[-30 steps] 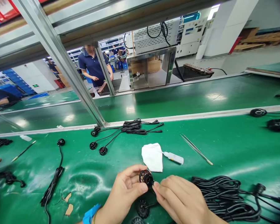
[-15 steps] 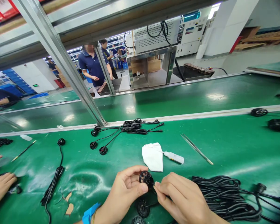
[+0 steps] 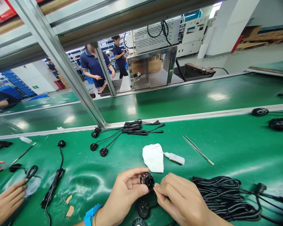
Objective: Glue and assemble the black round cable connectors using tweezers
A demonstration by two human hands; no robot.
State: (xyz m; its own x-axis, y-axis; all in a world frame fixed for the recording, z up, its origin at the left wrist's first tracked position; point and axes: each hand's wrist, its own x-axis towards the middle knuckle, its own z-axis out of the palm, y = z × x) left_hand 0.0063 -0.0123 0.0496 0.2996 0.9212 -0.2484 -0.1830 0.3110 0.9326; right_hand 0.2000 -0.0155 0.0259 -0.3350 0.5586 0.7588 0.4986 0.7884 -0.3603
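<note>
Holding blk part [image 3: 146,180], L hand [image 3: 124,197] (R hand [image 3: 182,197] beside)

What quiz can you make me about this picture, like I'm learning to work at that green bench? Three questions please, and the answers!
1. Pick one: what does the left hand hold?
A) the white cloth
B) a round black part
C) a screwdriver

2. True or false: the tweezers lie to the right of the small bottle.

3. Count: how many round black heads are joined to the cable bundle near the foot of the metal post?

Key: 1. B. 2. True. 3. Three.
</note>
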